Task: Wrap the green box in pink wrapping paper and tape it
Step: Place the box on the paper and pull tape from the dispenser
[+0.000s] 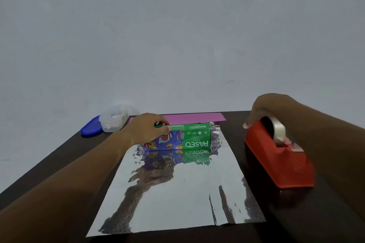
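Note:
The green and blue tissue box (pixel 189 137) lies on the far part of a wrapping sheet (pixel 177 193) whose shiny silver side faces up. Beyond the box the sheet's pink side (pixel 195 117) shows as a strip along the table's back edge. My left hand (pixel 147 129) grips the box's left end, thumb over its top edge. Over on the right, my right hand (pixel 264 108) holds the back of a red tape dispenser (pixel 280 158) with a roll of clear tape (pixel 276 127), and the dispenser looks blurred.
A clear plastic container (pixel 114 118) sits on a blue lid (pixel 90 129) at the table's far left corner. The dark table (pixel 59 163) ends at a plain grey wall behind.

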`<move>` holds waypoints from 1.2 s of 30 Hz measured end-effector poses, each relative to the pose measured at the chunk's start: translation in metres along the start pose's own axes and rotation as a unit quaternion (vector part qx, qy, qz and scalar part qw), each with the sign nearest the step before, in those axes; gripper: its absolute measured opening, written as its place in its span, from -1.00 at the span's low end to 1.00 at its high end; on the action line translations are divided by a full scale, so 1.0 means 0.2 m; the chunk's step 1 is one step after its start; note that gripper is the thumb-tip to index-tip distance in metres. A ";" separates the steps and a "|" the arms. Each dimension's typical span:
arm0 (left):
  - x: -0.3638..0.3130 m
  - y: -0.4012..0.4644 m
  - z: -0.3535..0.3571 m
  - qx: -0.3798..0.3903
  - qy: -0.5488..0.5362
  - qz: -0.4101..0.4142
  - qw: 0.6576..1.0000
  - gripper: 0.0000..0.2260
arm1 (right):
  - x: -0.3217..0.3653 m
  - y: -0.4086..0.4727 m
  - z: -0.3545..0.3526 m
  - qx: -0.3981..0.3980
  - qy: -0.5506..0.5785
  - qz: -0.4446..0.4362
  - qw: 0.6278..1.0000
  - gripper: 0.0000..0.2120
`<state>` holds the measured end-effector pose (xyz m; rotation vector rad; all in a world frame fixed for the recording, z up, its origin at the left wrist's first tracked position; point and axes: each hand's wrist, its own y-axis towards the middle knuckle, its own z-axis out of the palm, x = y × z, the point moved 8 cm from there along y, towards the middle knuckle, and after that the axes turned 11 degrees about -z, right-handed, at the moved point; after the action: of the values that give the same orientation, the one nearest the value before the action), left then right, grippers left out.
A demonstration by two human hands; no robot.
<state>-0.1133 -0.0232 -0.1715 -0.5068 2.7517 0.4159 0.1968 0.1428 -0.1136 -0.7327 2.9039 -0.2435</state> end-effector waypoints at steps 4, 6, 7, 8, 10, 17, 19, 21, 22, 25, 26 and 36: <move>0.00 0.00 0.00 -0.007 0.004 -0.001 1.000 -0.74 | -0.05 -0.05 0.08 0.050 0.077 0.030 0.995 -0.32; 0.00 -0.01 0.00 -0.006 0.001 -0.007 1.000 -0.75 | -0.04 -0.04 0.10 0.037 0.105 0.031 0.993 -0.34; 0.00 -0.01 0.00 -0.006 -0.004 -0.008 1.000 -0.76 | -0.04 -0.01 0.10 0.022 0.112 0.025 0.993 -0.34; 0.00 -0.02 0.00 -0.009 -0.009 -0.009 1.000 -0.77 | -0.03 0.01 0.09 -0.001 0.119 0.018 0.993 -0.34; -0.02 -0.03 0.00 -0.019 -0.018 -0.002 1.000 -0.80 | -0.01 0.06 0.08 -0.043 0.138 0.013 0.989 -0.30; 0.00 -0.03 0.00 -0.045 -0.023 0.024 0.998 -0.64 | 0.13 0.33 0.02 -0.095 0.184 0.006 0.978 -0.25; 0.01 -0.02 0.00 -0.056 -0.024 0.027 0.998 -0.57 | 0.16 0.43 0.00 -0.108 0.188 0.004 0.976 -0.22; 0.01 -0.02 0.00 -0.074 -0.029 0.030 0.996 -0.57 | 0.17 0.52 0.00 -0.112 0.193 0.010 0.975 -0.17; 0.01 -0.03 0.00 -0.080 -0.034 0.031 0.996 -0.58 | 0.17 0.54 0.00 -0.116 0.198 0.014 0.973 -0.14; -0.01 -0.05 0.01 -0.085 -0.051 0.039 0.994 -0.59 | 0.15 0.58 -0.02 -0.125 0.213 0.016 0.969 -0.11; -0.01 -0.05 0.01 -0.087 -0.058 0.040 0.994 -0.62 | 0.16 0.57 -0.03 -0.132 0.215 0.015 0.968 -0.12; -0.06 -0.10 0.00 -0.076 -0.055 0.017 0.995 -0.81 | -0.07 0.40 0.16 -0.151 0.471 0.037 0.868 -0.22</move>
<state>-0.0954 -0.0380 -0.1721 -0.4590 2.6385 0.6468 0.1776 0.2153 -0.1584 -0.6611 3.9692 -0.1623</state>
